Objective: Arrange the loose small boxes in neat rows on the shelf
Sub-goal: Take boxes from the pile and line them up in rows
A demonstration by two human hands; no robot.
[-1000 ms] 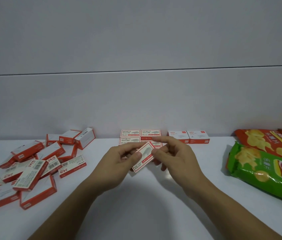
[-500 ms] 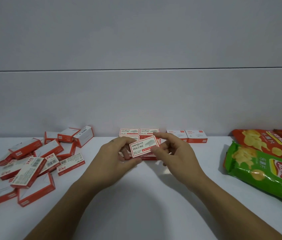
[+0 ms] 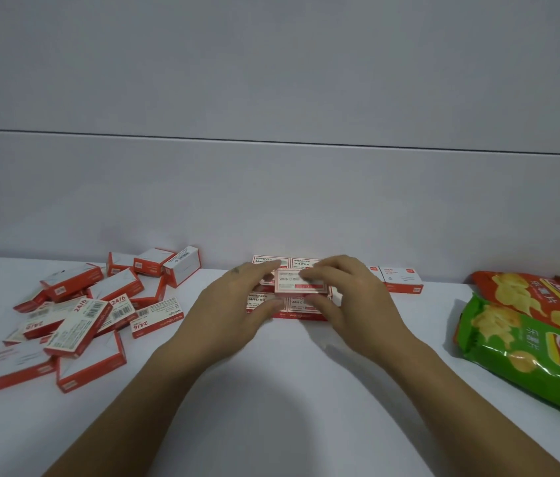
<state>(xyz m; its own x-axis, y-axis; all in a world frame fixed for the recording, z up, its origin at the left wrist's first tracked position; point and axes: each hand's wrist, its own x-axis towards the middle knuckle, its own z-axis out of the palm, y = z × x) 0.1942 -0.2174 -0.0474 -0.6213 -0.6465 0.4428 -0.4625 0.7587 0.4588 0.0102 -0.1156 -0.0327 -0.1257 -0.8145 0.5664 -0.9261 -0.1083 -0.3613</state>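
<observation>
Holding one small box (image 3: 300,288) between both hands, we keep it flat, label up, just above the neat block of boxes (image 3: 268,299) at the back of the white shelf (image 3: 271,390); left hand (image 3: 237,311) and right hand (image 3: 350,304) fingers are closed on its ends; loose boxes (image 3: 75,321) lie heaped at left; chip bags (image 3: 526,352) lie at right.

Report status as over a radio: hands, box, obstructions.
Left hand and right hand both pinching one small red-and-white cardboard box. Box held above the neat block of matching boxes. Nothing in the way; loose pile waits left.
</observation>
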